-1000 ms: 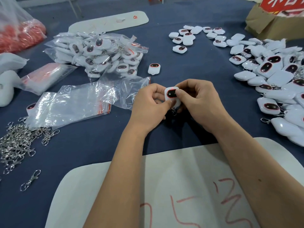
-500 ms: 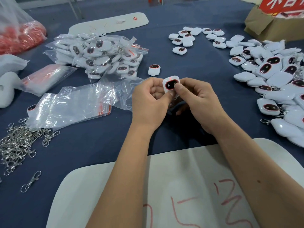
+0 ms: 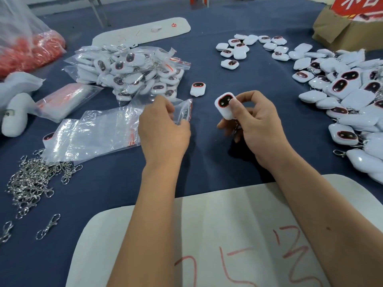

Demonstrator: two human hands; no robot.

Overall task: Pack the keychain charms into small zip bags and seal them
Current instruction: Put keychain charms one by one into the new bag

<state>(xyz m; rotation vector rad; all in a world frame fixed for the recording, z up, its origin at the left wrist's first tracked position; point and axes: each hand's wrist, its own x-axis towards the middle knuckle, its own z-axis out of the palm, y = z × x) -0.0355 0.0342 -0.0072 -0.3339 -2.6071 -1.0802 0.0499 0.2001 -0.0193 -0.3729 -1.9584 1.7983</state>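
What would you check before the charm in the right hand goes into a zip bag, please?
1. Charm held firmly: ok. The right hand pinches the white charm, thumb on its face.
2. Clasp attached: cannot tell. Something metallic hangs below the charm, mostly hidden by the fingers.
3. Bag in hand: ok. The left hand grips a clear zip bag at the edge of the empty bag pile.
4. Only one bag picked: cannot tell.
5. Bag mouth open: cannot tell.
6. Charm and bag brought together: not ok, they are apart.
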